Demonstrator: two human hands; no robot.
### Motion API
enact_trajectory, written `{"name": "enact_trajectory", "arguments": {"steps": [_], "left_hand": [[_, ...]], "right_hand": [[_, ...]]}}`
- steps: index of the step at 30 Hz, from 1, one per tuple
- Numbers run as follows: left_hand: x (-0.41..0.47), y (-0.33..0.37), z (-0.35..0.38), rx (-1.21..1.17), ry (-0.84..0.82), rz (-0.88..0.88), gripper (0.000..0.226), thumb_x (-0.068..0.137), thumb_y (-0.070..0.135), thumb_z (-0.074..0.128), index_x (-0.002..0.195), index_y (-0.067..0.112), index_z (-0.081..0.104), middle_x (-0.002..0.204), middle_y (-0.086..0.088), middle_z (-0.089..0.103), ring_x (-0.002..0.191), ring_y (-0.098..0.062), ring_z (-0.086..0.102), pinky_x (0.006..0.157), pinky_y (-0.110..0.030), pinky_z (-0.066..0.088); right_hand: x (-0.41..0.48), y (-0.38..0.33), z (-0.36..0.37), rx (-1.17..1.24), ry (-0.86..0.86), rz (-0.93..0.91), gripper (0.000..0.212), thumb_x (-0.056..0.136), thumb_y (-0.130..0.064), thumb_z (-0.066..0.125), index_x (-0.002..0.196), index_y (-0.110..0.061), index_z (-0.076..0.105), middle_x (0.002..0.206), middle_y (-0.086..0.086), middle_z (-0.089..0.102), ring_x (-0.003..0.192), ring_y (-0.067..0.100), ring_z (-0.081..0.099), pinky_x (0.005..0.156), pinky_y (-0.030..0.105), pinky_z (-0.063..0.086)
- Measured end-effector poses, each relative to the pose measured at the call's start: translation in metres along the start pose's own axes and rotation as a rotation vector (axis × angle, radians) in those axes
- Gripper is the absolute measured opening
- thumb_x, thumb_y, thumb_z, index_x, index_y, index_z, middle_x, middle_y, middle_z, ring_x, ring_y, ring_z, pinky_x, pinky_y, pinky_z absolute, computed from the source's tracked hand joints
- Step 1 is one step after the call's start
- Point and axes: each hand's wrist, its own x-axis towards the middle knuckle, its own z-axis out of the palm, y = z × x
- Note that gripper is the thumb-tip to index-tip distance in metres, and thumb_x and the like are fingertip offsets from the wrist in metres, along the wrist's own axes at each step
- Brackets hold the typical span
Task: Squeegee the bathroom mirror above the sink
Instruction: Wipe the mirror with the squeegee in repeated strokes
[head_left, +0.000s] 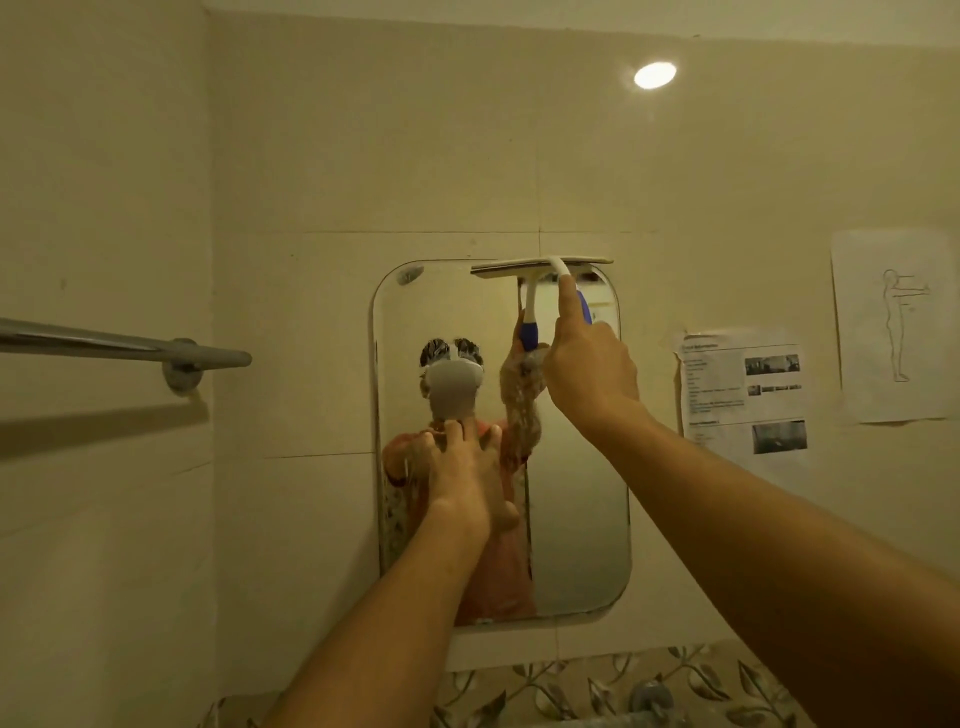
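The rounded-corner mirror (576, 493) hangs on a pale tiled wall, and the right half of its glass looks clearer than the left, where the reflection is streaky. The right hand (589, 371) is raised to the mirror's upper right and grips the blue-and-white handle of the squeegee (540, 266), with the index finger stretched up along the white neck. The squeegee's blade lies level against the mirror's top edge, covering roughly the right half of its width. The left hand (462, 475) is lower, near the middle of the left half, with fingers spread and fingertips touching the glass, holding nothing. To the left, a metal towel bar (119, 345) juts from the wall. To the right of the mirror are a printed sheet (743, 395) with small photos and, further right, a sheet with a line drawing of a standing figure (891, 325). A round light (654, 75) glows high above, and a leaf-patterned tile border (597, 691) runs below the mirror.
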Motion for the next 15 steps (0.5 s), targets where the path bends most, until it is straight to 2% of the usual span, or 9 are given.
{"name": "enact_trajectory", "arguments": {"steps": [2,5,8,12,15], "left_hand": [[-0.001,0.000,-0.001,-0.006,-0.001,0.014,0.111,0.074,0.062,0.065,0.161,0.023,0.009,0.159,-0.014,0.016,0.147,-0.038,0.013,0.119,-0.064,0.012],[-0.001,-0.001,-0.003,-0.021,0.001,0.038,0.111,0.075,0.060,0.066,0.161,0.021,0.009,0.162,-0.013,0.009,0.149,-0.038,0.006,0.120,-0.064,0.010],[-0.002,-0.002,-0.004,-0.044,-0.019,0.063,0.112,0.074,0.059,0.070,0.160,0.022,0.009,0.164,-0.015,0.000,0.151,-0.041,0.000,0.120,-0.064,0.008],[-0.002,-0.005,-0.003,0.024,-0.034,0.056,0.113,0.076,0.066,0.068,0.161,0.023,0.007,0.164,-0.018,0.000,0.150,-0.041,0.001,0.119,-0.064,0.013],[-0.002,-0.006,-0.007,0.043,-0.035,0.049,0.112,0.079,0.068,0.068,0.161,0.022,0.007,0.164,-0.020,0.000,0.151,-0.041,0.002,0.119,-0.064,0.015]], "right_hand": [[-0.010,-0.001,0.003,-0.009,-0.004,0.013,0.079,0.104,-0.022,0.049,0.161,-0.033,-0.003,0.098,0.015,0.056,0.073,0.021,0.058,0.061,0.032,0.049],[-0.024,0.001,0.006,-0.020,-0.005,0.039,0.077,0.105,-0.021,0.046,0.160,-0.035,-0.006,0.097,0.016,0.057,0.069,0.018,0.054,0.059,0.032,0.046],[-0.037,0.003,0.009,-0.023,-0.001,0.071,0.080,0.105,-0.020,0.047,0.160,-0.036,-0.008,0.098,0.016,0.057,0.068,0.018,0.054,0.059,0.032,0.050],[-0.051,0.003,0.018,0.001,-0.035,0.078,0.080,0.104,-0.021,0.046,0.158,-0.039,-0.010,0.095,0.015,0.057,0.070,0.020,0.057,0.063,0.037,0.057],[-0.062,0.006,0.025,0.012,-0.052,0.091,0.080,0.104,-0.021,0.046,0.158,-0.040,-0.011,0.093,0.013,0.056,0.069,0.020,0.057,0.061,0.035,0.056]]}}
